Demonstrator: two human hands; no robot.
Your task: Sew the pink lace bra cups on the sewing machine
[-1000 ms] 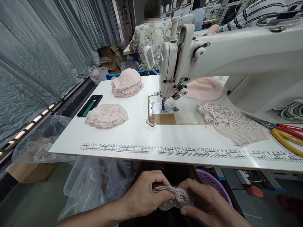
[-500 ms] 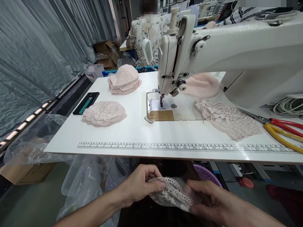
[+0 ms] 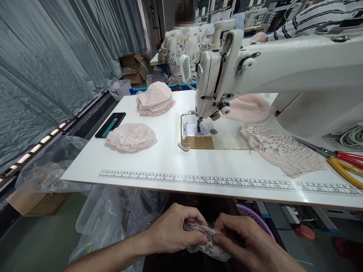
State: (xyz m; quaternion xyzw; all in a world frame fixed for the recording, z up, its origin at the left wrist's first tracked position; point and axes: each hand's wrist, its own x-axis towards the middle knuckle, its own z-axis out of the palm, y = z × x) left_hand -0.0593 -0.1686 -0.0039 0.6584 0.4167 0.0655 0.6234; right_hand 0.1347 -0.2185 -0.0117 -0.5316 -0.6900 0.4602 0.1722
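Note:
Below the table's front edge, my left hand [image 3: 181, 230] pinches a piece of pale pink lace fabric [image 3: 211, 249] between thumb and fingers. My right hand [image 3: 241, 238] grips the same lace from the other side, its fingertips close to the left ones. The fabric is bunched and folded, and the fingers partly cover it. On the table above lie a flat stack of lace pieces [image 3: 132, 138], a taller stack of pink cups [image 3: 156, 99] and a lace piece [image 3: 283, 149] right of the sewing machine's needle area.
A white sewing machine [image 3: 269, 64] spans the table [image 3: 167, 162]. Scissors [image 3: 337, 155] with red and yellow handles lie at the right, a phone [image 3: 111, 124] at the left. Plastic bags [image 3: 107, 223] hang below. A person in a floral top [image 3: 184, 49] sits ahead.
My right hand has moved left, closer to my left hand, and the lace between them is more bunched. The view has shifted slightly, so the table appears a little lower and further right.

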